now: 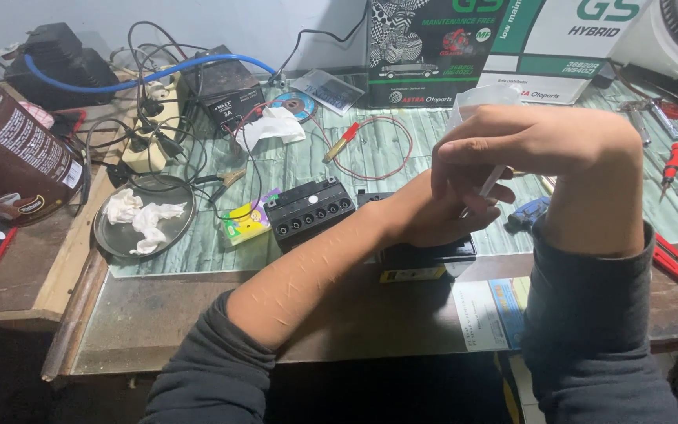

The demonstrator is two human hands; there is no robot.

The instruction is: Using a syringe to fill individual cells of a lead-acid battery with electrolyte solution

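At frame centre, the right hand (512, 153) pinches a thin white tube (493, 180), perhaps a syringe; the left hand (425, 216) grips a black battery (425, 255).

Both hands meet at centre, arms crossed over.
L hand (425, 216) lies low, fingers curled; R hand (512, 145) above it, fingers bent in pinch.

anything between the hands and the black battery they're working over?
Nothing visible. The left hand rests right on the black battery, and the right hand hangs just above it, pinching a thin white tube. The black cell-cap strip sits off to the left, clear of both hands.
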